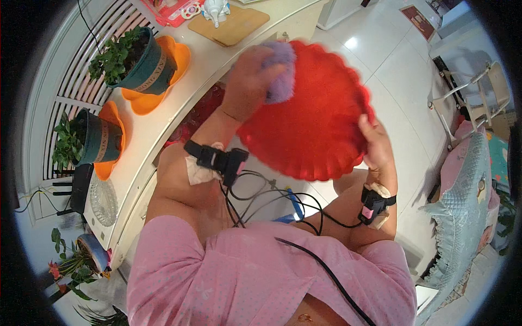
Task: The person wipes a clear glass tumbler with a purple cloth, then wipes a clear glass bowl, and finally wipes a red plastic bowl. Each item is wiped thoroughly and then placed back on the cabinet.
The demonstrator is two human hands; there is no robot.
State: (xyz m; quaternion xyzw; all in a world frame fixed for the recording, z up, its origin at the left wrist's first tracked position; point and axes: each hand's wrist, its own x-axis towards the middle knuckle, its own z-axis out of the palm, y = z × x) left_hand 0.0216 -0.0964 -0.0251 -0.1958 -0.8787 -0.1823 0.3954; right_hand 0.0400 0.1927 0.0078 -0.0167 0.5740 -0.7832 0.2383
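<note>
My left hand (253,77) grips a fluffy purple cloth (287,77) and presses it against the upper left part of a red round tray with a scalloped rim (314,122). My right hand (377,142) holds the tray by its right edge, with the thumb over the rim. The tray is held up above the floor, in front of my body, and looks slightly blurred. Part of its upper left edge is hidden behind my left hand and the cloth. Each forearm wears a black strapped device over white padding, with black cables hanging between them.
At left, a pale counter (140,122) carries two green plant pots (149,67) on orange saucers, a glass dish (103,201), a black router (81,187) and a wooden board (232,24). A folding chair (475,98) and fabric-covered furniture (465,203) stand right.
</note>
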